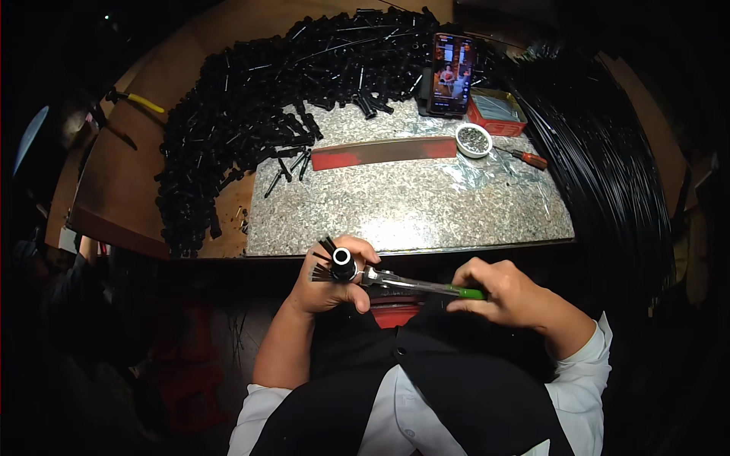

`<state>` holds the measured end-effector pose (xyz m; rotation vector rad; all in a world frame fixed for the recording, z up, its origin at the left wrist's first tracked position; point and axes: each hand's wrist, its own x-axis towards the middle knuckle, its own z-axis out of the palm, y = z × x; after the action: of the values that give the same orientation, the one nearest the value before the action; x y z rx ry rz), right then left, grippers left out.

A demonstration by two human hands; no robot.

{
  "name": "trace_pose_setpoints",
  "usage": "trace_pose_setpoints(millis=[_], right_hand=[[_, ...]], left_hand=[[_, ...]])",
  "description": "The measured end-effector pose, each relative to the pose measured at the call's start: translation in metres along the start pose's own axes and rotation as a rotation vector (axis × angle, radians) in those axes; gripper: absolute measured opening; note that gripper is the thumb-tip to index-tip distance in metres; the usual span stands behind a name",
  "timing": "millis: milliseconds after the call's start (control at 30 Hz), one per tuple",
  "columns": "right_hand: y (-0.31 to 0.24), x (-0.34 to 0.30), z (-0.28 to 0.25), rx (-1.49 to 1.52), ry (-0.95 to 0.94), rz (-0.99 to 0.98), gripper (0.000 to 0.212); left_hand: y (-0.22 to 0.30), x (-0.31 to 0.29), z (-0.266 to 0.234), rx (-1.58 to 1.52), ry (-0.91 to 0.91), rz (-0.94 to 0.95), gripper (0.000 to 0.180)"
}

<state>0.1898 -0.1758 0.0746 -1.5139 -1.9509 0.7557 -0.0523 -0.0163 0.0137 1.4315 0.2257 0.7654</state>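
Evidently, your left hand [318,295] is closed around a black tube [344,268], its pale ring end facing you, likely so you can watch it; thin black strips [321,272] jut toward nine o'clock. Your right hand [502,291] is clamped around the green-handled pliers [414,285], whose head points to nine o'clock, ending at the tube; whether it grips, I cannot tell. Both hands sit at six o'clock, off the near edge of the desk [380,201], probably to spare the pliers bumping it. Beyond, speckled stone reaches a red strip [380,154] at twelve, your widest room. The white bowl [474,156] sits at one, seemingly for easy reach; heaped black parts [243,106] bound ten to twelve, black rods [608,144] two o'clock.
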Motion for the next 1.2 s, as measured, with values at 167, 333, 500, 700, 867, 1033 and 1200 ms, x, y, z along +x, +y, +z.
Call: trace_pose_setpoints(millis=[167,333,500,700,867,1033,1200], right_hand=[[0.003,-0.006,0.006,0.989,-0.634,0.549,0.022],[-0.013,-0.002,0.0,0.643,-0.518,0.382,0.058],[-0.003,-0.008,0.012,-0.312,0.289,-0.193,0.041],[0.003,-0.011,0.006,1.154,-0.556,0.526,0.023],[-0.008,-0.009,0.008,0.139,-0.176,0.067,0.056],[0.006,-0.001,0.017,-0.387,0.074,-0.05,0.055],[0.001,0.007,0.014,-0.262,0.027,-0.109,0.058]], left_hand=[[0.008,0.006,0.002,0.085,-0.144,0.029,0.054],[0.014,0.005,0.008,0.155,-0.066,0.0,0.061],[0.005,0.004,-0.005,0.014,-0.062,-0.013,0.054],[0.015,0.015,-0.007,0.049,-0.293,-0.04,0.056],[0.017,0.015,0.003,0.053,-0.102,-0.15,0.056],[0.017,0.013,0.015,0.048,-0.043,-0.188,0.059],[0.015,0.01,0.016,0.058,-0.052,-0.179,0.066]])
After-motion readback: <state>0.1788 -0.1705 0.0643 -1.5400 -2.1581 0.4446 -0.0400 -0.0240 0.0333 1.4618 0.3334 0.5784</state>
